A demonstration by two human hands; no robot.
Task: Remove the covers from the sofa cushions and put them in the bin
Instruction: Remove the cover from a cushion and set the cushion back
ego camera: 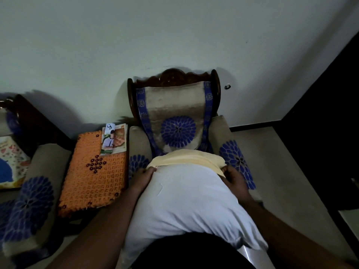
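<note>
A white cushion (186,202) lies against my body over the seat of an armchair (174,117). A pale yellow cover (186,157) is bunched around the cushion's far end. My left hand (144,178) grips the cover's left edge. My right hand (234,178) grips its right edge. Most of the cushion is bare of the cover. No bin is in view.
The armchair has beige upholstery with blue flower patterns and a carved wooden back. To its left stands a small table with an orange woven mat (95,171) and booklets (114,139). Another sofa arm (33,206) is at far left. Bare floor (287,171) lies to the right.
</note>
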